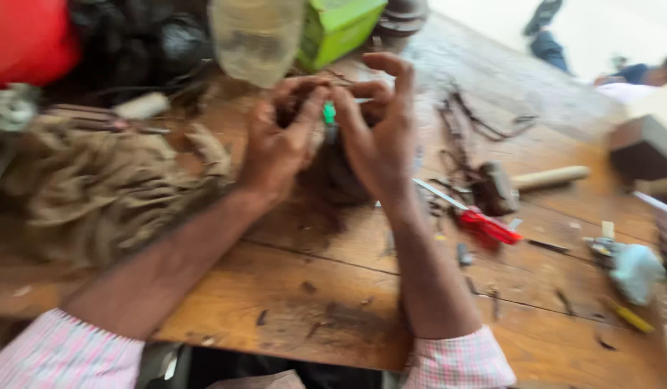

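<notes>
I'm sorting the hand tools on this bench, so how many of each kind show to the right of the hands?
Hammer, wooden handle: 1
Screwdriver, red handle: 1
Yellow-handled tool, too blurred to tell its kind: 1
Total: 3
Both hands, left hand and right hand, work on a dark object with a green tip.

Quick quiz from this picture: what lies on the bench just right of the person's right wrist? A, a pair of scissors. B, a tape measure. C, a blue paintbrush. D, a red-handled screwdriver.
D: a screwdriver with a red handle and a metal shaft lies on the bench just right of the right hand, with a hammer beyond it.
</notes>
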`<state>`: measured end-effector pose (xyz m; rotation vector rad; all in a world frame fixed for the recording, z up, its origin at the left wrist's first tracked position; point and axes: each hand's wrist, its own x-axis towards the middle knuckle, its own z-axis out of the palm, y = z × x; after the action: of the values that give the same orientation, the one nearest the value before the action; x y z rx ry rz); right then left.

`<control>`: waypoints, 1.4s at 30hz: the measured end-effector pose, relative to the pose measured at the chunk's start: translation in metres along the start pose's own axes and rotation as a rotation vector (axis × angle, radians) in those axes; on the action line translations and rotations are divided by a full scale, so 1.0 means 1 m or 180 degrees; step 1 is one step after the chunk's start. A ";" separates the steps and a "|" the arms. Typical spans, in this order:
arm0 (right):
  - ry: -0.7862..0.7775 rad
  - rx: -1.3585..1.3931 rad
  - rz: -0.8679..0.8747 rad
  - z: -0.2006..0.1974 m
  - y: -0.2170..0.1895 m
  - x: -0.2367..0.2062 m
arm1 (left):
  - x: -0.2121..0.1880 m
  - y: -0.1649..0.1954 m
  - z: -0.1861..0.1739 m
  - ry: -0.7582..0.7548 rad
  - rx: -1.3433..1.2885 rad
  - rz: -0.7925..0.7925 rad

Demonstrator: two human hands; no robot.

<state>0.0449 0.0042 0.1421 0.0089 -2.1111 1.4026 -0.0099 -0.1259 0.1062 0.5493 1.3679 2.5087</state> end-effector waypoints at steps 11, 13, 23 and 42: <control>-0.0256 -0.0134 0.0010 -0.007 -0.003 -0.001 | 0.004 -0.001 -0.006 -0.0029 -0.0038 0.0021; -0.0293 0.0239 0.0024 -0.007 -0.004 -0.001 | 0.007 0.000 -0.009 0.0037 -0.0080 -0.0026; -0.0196 0.0153 0.0191 0.002 -0.004 -0.001 | 0.006 -0.004 -0.016 -0.0161 -0.0286 -0.0025; -0.0200 0.0976 0.0488 0.000 0.013 0.004 | 0.004 -0.002 -0.026 0.0184 -0.0295 -0.0306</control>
<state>0.0374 0.0114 0.1328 0.0129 -1.9598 1.8281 -0.0250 -0.1431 0.0925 0.3859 1.2583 2.5133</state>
